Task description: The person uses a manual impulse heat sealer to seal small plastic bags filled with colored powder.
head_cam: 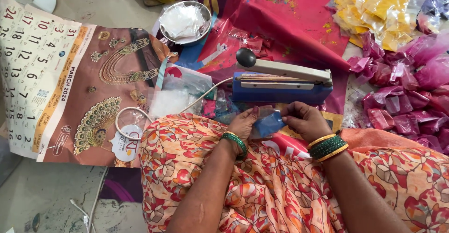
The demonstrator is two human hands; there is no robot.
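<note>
My left hand (244, 124) and my right hand (305, 120) together pinch a small clear packet of blue powder (269, 123) just above my lap. The left fingers grip its left edge, the right fingers its top right corner. Directly beyond the packet stands a blue heat sealer (280, 87) with a cream lever arm (285, 69) and black knob, its arm lowered. Both wrists wear green and gold bangles.
A steel bowl (162, 27) of empty clear pouches sits at the back. Pink powder packets (407, 97) pile up at right, yellow ones (374, 15) behind them. A wall calendar (70, 83) lies on the floor at left. A white cord (135, 111) loops near my knee.
</note>
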